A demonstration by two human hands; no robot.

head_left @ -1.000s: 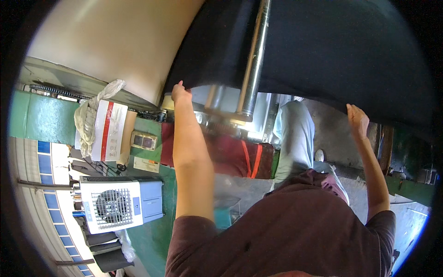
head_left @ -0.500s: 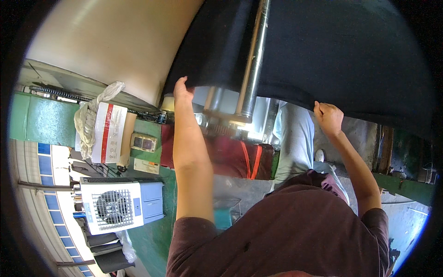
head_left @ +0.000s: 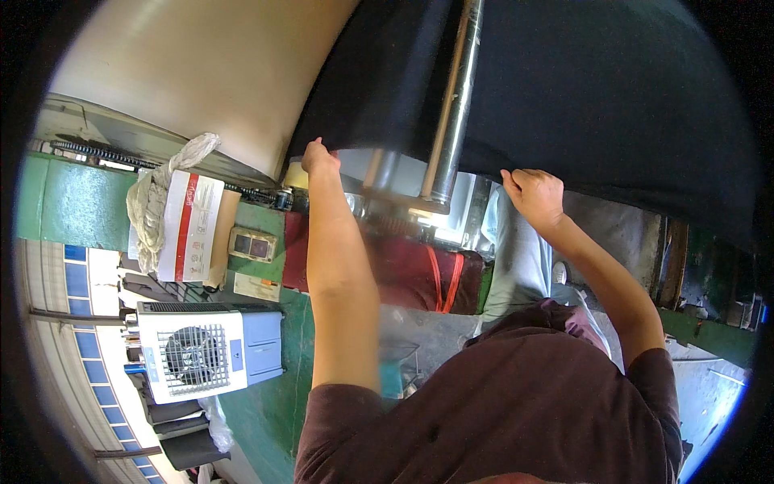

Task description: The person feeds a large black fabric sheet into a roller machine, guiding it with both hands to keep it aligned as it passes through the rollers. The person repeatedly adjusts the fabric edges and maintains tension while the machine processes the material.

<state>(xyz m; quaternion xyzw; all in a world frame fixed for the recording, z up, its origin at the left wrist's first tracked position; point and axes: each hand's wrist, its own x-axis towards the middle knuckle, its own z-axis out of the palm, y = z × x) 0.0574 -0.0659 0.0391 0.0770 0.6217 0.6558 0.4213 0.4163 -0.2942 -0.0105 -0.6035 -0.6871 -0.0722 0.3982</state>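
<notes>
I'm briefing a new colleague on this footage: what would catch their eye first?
A wide black sheet fills the upper right, both hands gripping its lower edge: the left hand near the middle, the right hand further right. A shiny metal roller crosses it, and a white air cooler stands lower left.

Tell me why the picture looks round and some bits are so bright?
In the head view, the fisheye lens bends straight edges, so the metal roller curves and the corners go black. Glare whitens the window wall at lower left; the black sheet stays dark, detail lost. The left hand and right hand look sharp.
</notes>
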